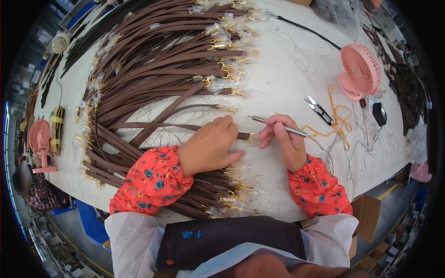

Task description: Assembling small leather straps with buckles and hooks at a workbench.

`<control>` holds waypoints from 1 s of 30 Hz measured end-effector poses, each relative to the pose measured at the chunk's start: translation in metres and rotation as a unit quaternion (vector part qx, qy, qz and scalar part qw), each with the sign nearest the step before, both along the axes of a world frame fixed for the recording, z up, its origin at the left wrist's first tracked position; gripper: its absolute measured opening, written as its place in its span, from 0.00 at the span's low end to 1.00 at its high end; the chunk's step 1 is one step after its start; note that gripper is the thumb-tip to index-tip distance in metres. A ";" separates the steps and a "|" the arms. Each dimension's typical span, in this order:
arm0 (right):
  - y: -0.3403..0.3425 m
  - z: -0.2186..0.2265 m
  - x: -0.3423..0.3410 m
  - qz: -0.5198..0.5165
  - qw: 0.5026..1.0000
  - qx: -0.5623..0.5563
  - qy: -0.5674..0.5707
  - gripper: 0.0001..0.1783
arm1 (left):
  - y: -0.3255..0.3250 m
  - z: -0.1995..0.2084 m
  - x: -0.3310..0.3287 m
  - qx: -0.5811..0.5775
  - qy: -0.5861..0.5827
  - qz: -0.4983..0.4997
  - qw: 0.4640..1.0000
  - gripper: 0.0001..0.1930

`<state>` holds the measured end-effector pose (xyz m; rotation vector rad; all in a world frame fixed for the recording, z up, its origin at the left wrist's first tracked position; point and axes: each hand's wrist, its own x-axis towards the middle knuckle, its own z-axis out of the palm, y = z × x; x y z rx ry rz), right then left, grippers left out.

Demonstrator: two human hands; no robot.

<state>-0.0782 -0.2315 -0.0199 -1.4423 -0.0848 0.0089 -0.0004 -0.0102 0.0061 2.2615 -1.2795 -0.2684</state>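
Note:
My left hand (208, 144) lies over a brown strap (242, 136), its fingers bent on the strap and its thumb held out to the side. The strap's end, with a gold metal ring (251, 137), sticks out past the fingers. In my right hand (288, 141) is a slim silver pen-shaped tool (292, 129), its thin tip pointing left, above the ring. A grey cord (327, 150) runs near the tool's back end. Many more brown straps (153, 76) with gold clasps and clear plastic wrap lie in rows around my left hand.
Black-handled thread snips (319, 110) and a yellow cord (342, 116) lie right of my right hand. A pink fan (359, 69) stands at the back right, another pink fan (40, 139) at far left. Loose threads (301, 60) scatter over the white tabletop (278, 185).

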 end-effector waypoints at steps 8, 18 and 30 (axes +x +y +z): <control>-0.001 0.000 -0.001 0.000 1.000 0.006 0.002 0.17 | -0.008 -0.015 -0.007 0.008 -0.068 0.036 0.997 0.09; -0.003 0.000 -0.003 0.025 0.999 0.024 0.020 0.17 | 0.002 -0.010 0.003 -0.045 0.148 0.080 0.985 0.08; -0.001 -0.001 -0.001 0.006 0.999 0.034 0.006 0.17 | -0.005 -0.011 -0.010 0.031 -0.037 0.039 0.998 0.13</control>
